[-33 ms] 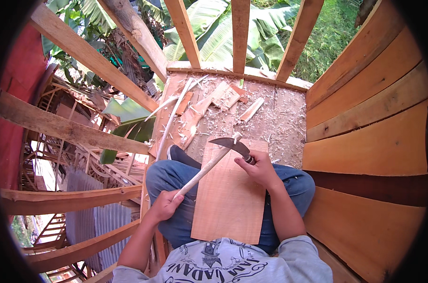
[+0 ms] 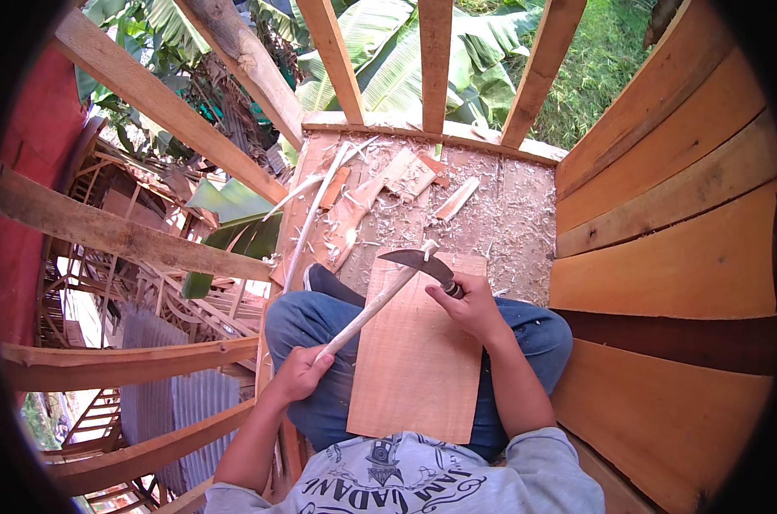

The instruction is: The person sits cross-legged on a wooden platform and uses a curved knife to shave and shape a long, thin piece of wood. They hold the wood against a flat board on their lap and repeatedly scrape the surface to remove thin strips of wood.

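My left hand is closed around the lower end of a pale, peeled wooden stick, which slants up and to the right. In my right hand is the dark handle of a curved knife. Its blade lies across the stick close to the far end, where a curl of shaved wood shows. Under both, a flat rectangular wooden board rests on my lap, over my crossed legs in blue jeans.
Wood shavings and offcuts litter the plank floor ahead. A long thin strip lies at the left edge. Wooden rails enclose the left and far sides; a plank wall stands close on the right. Banana leaves grow beyond.
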The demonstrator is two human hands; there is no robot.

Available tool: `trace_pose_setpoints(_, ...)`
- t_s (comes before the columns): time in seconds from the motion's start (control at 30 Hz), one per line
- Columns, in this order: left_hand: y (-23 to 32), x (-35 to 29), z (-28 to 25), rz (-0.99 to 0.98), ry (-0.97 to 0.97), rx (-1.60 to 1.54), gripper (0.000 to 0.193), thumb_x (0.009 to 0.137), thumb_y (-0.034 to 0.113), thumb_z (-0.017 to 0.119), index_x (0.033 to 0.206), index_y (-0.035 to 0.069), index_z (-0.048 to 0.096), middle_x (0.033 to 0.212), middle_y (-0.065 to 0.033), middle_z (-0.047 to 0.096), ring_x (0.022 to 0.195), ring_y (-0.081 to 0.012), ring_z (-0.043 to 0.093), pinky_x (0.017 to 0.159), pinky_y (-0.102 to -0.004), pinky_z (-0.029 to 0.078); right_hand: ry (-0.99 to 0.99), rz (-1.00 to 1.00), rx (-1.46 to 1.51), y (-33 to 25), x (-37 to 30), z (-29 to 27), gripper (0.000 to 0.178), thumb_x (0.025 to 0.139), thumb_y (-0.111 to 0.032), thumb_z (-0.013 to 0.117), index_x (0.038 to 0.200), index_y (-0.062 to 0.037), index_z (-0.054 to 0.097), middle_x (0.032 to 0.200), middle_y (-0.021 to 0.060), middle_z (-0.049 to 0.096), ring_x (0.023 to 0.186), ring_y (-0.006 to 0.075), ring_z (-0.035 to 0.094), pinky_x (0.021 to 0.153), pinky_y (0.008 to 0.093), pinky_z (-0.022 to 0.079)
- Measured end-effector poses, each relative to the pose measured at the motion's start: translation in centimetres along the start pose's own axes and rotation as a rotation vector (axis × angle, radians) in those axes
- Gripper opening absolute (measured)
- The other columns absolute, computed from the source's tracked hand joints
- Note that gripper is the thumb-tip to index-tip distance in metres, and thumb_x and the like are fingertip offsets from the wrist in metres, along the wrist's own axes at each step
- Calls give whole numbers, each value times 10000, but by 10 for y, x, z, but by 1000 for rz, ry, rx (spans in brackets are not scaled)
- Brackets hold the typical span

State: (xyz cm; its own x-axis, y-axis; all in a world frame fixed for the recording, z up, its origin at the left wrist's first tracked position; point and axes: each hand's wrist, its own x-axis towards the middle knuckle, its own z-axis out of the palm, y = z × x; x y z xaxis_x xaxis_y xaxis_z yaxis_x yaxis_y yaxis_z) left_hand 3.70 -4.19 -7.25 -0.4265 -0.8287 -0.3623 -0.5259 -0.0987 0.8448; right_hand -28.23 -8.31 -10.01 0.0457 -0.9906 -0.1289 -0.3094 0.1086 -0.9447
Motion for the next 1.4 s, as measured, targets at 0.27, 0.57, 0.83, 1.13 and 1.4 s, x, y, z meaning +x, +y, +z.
trace_pose_setpoints(0.27,-3,-1,4,15,52,39,396,945,327,461,680,36,506,516,20,418,484,-77,393,448,-264,325,-88,-145,-103,-3,-6,7,314,825,-243,699,702,18,575,484,87,406,439,107,358,429,305,315)
trace_pose_setpoints(0.57,-3,-6,4,8,58,109,265,905,238,524,825,-8,584,556,-115,441,492,-179,436,503,-327,384,369,146,734,0,4,-38,294,882,-183,625,643,-49,518,485,-25,476,388,43,408,367,243,304)
trace_pose_setpoints(0.83,6,-4,9,34,118,161,260,896,229,530,773,2,561,545,-139,439,467,-234,466,485,-344,383,-251,-79,79,-12,-17,7,290,831,-216,691,688,20,602,490,-56,421,479,28,336,419,250,252)
trace_pose_setpoints(1.13,4,-2,12,75,165,213,251,875,207,551,720,11,529,535,-161,449,468,-314,499,469,-354,383,-71,6,3,-8,-15,2,270,818,-234,689,768,28,650,485,27,512,470,44,431,422,268,326)
trace_pose_setpoints(1.4,1,-3,16,96,200,219,250,867,194,563,696,16,524,530,-159,457,470,-325,520,459,-356,385,-78,122,200,-10,-11,-4,321,849,-222,666,612,-23,579,489,-54,471,461,29,374,417,247,279)
